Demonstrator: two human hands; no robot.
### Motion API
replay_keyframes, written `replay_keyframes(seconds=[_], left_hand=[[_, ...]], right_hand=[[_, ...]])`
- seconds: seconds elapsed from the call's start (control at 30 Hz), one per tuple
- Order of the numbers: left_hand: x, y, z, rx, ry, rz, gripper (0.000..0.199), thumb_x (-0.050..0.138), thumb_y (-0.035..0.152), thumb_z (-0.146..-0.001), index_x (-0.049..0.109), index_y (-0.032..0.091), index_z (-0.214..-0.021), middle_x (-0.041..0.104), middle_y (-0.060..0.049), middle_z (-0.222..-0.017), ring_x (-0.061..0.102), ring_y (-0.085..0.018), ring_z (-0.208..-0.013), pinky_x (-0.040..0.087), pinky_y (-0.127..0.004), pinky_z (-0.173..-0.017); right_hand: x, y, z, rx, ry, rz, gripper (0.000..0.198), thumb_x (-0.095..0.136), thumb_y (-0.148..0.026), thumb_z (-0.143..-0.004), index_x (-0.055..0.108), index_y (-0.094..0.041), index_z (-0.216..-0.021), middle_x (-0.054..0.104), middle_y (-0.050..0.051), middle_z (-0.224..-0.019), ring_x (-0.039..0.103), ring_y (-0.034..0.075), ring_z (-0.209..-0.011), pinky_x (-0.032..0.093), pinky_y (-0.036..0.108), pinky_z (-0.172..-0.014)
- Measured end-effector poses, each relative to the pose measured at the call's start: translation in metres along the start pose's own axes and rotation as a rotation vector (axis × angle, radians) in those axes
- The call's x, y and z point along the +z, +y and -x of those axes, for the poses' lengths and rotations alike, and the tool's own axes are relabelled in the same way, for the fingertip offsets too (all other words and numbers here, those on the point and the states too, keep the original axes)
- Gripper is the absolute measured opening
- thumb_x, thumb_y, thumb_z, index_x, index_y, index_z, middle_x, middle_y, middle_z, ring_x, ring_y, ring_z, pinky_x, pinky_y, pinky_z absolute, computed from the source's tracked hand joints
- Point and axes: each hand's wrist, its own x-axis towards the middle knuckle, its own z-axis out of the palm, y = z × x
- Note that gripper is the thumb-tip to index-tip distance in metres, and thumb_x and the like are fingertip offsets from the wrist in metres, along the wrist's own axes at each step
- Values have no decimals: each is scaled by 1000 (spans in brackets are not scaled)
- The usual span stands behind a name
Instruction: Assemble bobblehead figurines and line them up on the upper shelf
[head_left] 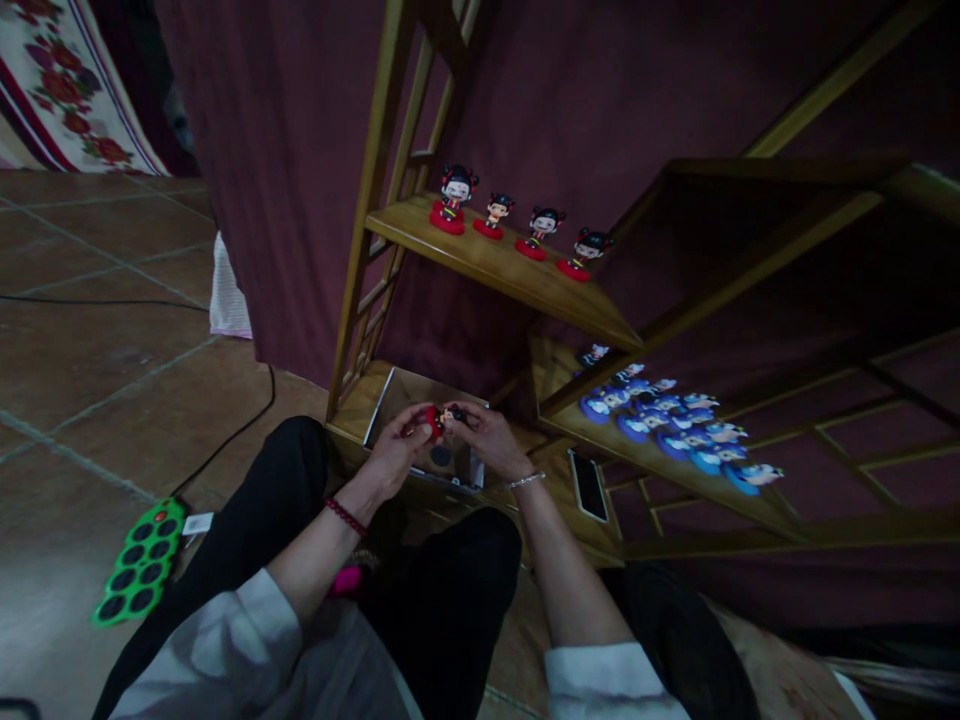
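Observation:
Both hands hold one small figurine (448, 416) with black hair and a red round base, above an open cardboard box (390, 400). My left hand (399, 445) grips the red base, its fingers closed round it. At the dark-haired head end, my right hand (487, 437) pinches the figurine. It lies tilted sideways between the two hands. Inside the box a dark round shape (440, 456) shows; I cannot make out what it is. On the wooden shelf (495, 262) above stand several similar figurines (453, 195) on red bases.
Several blue-based figurines (675, 420) fill a lower shelf to the right. A phone (589, 486) lies on the bottom board right of my hand. A green multi-socket power strip (142, 562) with a black cable (232, 440) lies on the tiled floor at left.

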Motion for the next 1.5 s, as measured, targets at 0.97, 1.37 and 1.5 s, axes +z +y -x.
replay_keyframes(seconds=[0.97,1.37,1.5], left_hand=[[16,29,25,76,-73,32,37,70,19,-65,61,19,-101,61,-5,-102,57,-18,-95,44,-37,-89],[25,38,37,36,-108,56,31,70,19,-68,61,16,-97,62,-5,-100,59,-16,-89,47,-31,-81],[27,40,41,40,-142,57,31,68,20,-70,60,16,-99,62,-5,-102,59,-16,-91,47,-31,-81]], right_hand=[[7,-60,10,-88,-17,153,27,66,-33,-67,66,-19,-89,64,2,-85,59,15,-78,48,27,-74],[-2,-88,18,-211,-112,436,27,60,-34,-75,66,-19,-97,63,4,-90,57,15,-81,46,26,-71],[-2,-100,21,-227,-145,496,27,60,-34,-76,66,-18,-97,63,5,-90,57,15,-81,46,25,-70]])
